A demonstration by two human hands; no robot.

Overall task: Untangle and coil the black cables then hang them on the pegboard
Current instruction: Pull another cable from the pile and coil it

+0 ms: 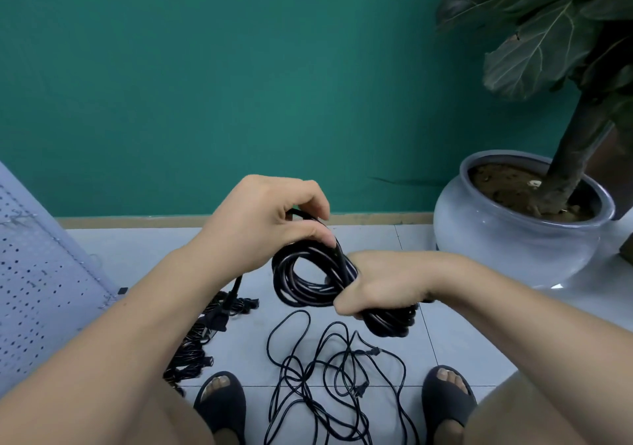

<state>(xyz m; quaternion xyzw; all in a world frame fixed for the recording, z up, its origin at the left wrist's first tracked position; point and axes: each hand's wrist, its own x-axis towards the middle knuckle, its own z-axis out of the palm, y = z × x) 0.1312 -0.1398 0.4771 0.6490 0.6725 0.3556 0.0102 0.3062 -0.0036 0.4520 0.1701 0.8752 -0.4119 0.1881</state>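
My right hand (383, 281) grips a thick coil of black cable (310, 276) in front of me, above the floor. My left hand (270, 220) pinches a strand of the same cable at the top of the coil; the loose end runs down under my left wrist to a plug (219, 317). A thin black cable (329, 383) lies tangled on the floor tiles between my feet. A bundle of other black cables (195, 348) lies on the floor by my left arm. The white pegboard (37, 283) leans at the left edge.
A large grey pot (513, 239) with a leafy plant stands at the right against the green wall. My feet in dark slippers (222, 407) flank the tangled cable. Pale floor tiles (455, 335) lie under my hands.
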